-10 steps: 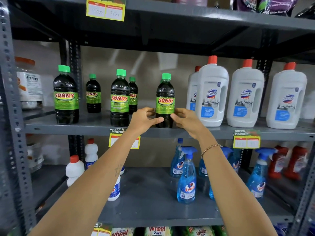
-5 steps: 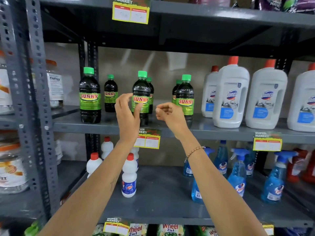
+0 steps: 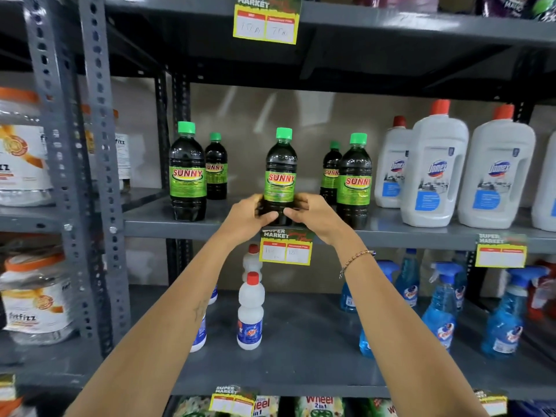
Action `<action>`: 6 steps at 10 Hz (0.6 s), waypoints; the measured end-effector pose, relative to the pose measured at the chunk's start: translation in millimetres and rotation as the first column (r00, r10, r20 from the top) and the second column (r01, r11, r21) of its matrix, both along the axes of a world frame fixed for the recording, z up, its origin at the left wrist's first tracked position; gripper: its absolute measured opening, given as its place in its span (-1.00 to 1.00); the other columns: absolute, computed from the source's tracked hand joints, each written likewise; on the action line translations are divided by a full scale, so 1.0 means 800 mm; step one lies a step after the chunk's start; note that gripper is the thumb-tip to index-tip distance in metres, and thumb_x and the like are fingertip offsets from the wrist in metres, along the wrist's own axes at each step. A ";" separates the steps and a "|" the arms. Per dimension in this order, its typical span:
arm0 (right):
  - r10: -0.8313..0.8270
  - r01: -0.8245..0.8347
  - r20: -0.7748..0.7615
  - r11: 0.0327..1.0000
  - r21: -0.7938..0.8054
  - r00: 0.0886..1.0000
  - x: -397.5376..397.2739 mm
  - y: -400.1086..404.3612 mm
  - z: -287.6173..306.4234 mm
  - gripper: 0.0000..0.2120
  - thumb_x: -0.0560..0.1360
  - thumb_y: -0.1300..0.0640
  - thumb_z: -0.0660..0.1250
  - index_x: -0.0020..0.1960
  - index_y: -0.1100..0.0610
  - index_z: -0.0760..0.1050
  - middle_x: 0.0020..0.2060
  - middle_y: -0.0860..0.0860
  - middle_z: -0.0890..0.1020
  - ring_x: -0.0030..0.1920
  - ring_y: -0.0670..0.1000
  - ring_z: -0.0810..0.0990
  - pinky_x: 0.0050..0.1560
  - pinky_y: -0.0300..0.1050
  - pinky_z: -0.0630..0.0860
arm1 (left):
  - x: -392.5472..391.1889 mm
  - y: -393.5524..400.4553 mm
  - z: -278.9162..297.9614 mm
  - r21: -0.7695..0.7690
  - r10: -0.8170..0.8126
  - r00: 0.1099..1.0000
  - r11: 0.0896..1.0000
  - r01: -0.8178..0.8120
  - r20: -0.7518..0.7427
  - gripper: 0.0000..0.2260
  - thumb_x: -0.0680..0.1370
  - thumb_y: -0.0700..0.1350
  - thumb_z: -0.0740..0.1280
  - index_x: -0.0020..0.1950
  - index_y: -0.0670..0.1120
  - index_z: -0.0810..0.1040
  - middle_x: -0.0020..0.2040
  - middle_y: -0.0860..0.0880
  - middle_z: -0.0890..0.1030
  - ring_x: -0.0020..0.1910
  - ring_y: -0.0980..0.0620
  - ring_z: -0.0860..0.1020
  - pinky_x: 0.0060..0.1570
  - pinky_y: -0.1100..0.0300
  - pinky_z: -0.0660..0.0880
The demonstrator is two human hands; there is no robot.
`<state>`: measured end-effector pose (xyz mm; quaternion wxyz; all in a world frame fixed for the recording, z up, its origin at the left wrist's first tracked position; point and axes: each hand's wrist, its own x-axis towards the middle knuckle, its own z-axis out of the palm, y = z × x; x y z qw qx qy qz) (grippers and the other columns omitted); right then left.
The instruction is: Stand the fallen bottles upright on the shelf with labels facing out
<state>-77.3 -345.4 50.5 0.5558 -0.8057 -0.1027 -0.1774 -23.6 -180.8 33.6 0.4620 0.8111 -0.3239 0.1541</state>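
A dark Sunny bottle with a green cap and green label stands upright at the middle of the grey shelf, its label facing me. My left hand and my right hand both grip its base from either side. More Sunny bottles stand upright around it: one at the left front, one behind that, one at the right front and one behind it. Their labels face out.
White Domex jugs with red caps fill the shelf to the right. The shelf below holds small white bottles and blue spray bottles. A yellow price tag hangs under my hands. Clear jars sit on the left rack.
Both hands have closed around the base of the middle Sunny bottle, which now stands forward at the shelf front. Earlier they were at the right-hand Sunny bottle, then apart in front of the row.
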 end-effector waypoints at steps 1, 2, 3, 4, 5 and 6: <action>0.007 -0.007 -0.011 1.000 0.005 1.000 -0.002 -0.001 0.000 -0.60 0.55 0.36 0.28 0.37 0.28 0.38 0.23 0.12 0.56 0.15 -0.03 0.52 -0.02 -0.32 0.52 | -0.001 -0.002 0.000 -0.007 -0.007 1.000 1.000 0.007 0.002 -0.61 0.53 -0.11 0.38 0.35 -0.12 0.45 0.23 -0.05 0.58 0.17 0.05 0.53 0.19 0.17 0.43; 0.010 -0.010 -0.020 1.000 -0.025 1.000 -0.003 -0.001 -0.001 -0.59 0.55 0.34 0.28 0.39 0.28 0.36 0.27 0.13 0.54 0.18 -0.03 0.51 0.06 -0.29 0.50 | 0.000 0.000 0.000 -0.004 -0.025 1.000 1.000 0.025 -0.009 -0.61 0.53 -0.10 0.38 0.34 -0.11 0.45 0.23 -0.05 0.58 0.15 0.07 0.53 0.18 0.19 0.43; 0.016 -0.018 -0.028 0.999 -0.040 0.999 -0.002 -0.001 -0.001 -0.59 0.56 0.33 0.27 0.40 0.28 0.35 0.29 0.14 0.53 0.22 -0.01 0.51 0.16 -0.23 0.48 | 0.000 0.002 0.001 0.001 -0.034 0.999 0.999 0.034 -0.010 -0.60 0.53 -0.08 0.38 0.35 -0.09 0.45 0.24 -0.05 0.59 0.21 0.03 0.54 0.24 0.11 0.44; -0.083 0.080 -0.032 0.993 -0.089 0.996 -0.004 -0.001 -0.002 -0.66 0.62 0.22 0.19 0.37 0.28 0.40 0.25 0.14 0.57 0.25 0.07 0.53 0.25 -0.09 0.46 | -0.003 0.005 -0.002 0.020 -0.027 1.000 0.999 0.027 0.002 -0.58 0.56 -0.04 0.34 0.38 -0.12 0.42 0.28 -0.07 0.56 0.26 -0.01 0.52 0.23 0.18 0.40; -0.270 0.272 0.042 0.939 -0.208 0.962 -0.007 0.001 -0.009 -0.68 0.64 0.10 0.12 0.15 0.32 0.50 0.02 0.20 0.63 0.05 0.14 0.59 0.14 0.04 0.50 | -0.002 0.008 -0.004 0.042 0.028 0.999 0.999 -0.029 0.020 -0.55 0.59 0.00 0.28 0.42 -0.17 0.37 0.32 -0.11 0.52 0.31 -0.04 0.48 0.21 0.21 0.37; -0.458 0.508 0.240 0.833 -0.220 0.856 -0.013 0.001 -0.011 -0.61 0.64 0.08 0.10 -0.02 0.40 0.53 -0.11 0.26 0.66 -0.08 0.22 0.62 0.01 0.12 0.55 | 0.001 0.014 -0.001 0.053 0.180 0.980 0.981 -0.185 0.081 -0.57 0.63 0.05 0.18 0.32 -0.25 0.46 0.19 -0.21 0.59 0.20 -0.14 0.53 0.11 0.08 0.43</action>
